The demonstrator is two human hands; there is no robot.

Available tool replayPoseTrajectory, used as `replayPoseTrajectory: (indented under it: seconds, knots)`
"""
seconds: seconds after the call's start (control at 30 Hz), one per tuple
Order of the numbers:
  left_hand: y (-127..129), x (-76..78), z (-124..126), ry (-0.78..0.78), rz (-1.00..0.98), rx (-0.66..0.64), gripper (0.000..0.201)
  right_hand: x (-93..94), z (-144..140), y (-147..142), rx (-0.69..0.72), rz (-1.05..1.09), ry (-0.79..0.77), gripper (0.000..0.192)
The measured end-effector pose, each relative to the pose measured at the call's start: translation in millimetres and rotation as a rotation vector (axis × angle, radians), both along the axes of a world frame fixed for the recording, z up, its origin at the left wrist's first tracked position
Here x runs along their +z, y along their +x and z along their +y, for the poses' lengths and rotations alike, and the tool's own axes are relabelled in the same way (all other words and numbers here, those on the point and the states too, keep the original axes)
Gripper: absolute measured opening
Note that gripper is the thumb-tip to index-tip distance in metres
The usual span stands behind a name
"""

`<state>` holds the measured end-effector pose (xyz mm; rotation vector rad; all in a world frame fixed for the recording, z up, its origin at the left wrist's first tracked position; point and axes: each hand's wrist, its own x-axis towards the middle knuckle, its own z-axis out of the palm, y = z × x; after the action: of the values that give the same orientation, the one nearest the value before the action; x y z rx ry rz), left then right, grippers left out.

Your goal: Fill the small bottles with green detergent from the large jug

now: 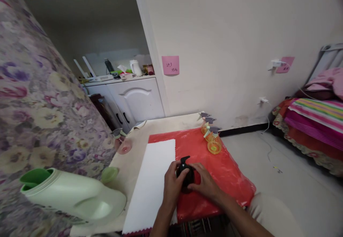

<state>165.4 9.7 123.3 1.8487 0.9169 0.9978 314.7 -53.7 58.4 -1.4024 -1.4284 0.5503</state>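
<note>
A black pump bottle [185, 175] stands near the front of the red plastic sheet [214, 190], its pump head pointing up. My left hand [173, 180] is wrapped round its left side, thumb across the front. On the other side my right hand [205, 183] grips the bottle with thumb and fingers. To the left lies a white sheet with a scalloped edge [152, 179]. Several spray bottles stand at the back right of the red sheet; the closest is a yellow spray bottle [214, 146].
A large pale green jug [77, 197] stands at the left front, a green cap [109, 174] beside it. Behind them is a pinkish clear spray bottle [123, 144]. A floral curtain [53, 104] borders the left; a bed [316, 122] is at the right.
</note>
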Motion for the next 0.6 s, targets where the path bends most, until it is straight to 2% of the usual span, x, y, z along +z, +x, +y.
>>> replayPoseTrajectory:
  seconds: [0.3, 0.6]
  knots:
    - [-2.2, 3.3, -2.3, 0.040, -0.001, -0.010, 0.020, -1.2, 1.3, 1.7, 0.037, 0.014, 0.014, 0.077]
    - [-7.3, 5.5, 0.5, 0.112, 0.056, -0.104, 0.020, -4.1, 1.9, 1.4, 0.019, 0.014, 0.020, 0.077]
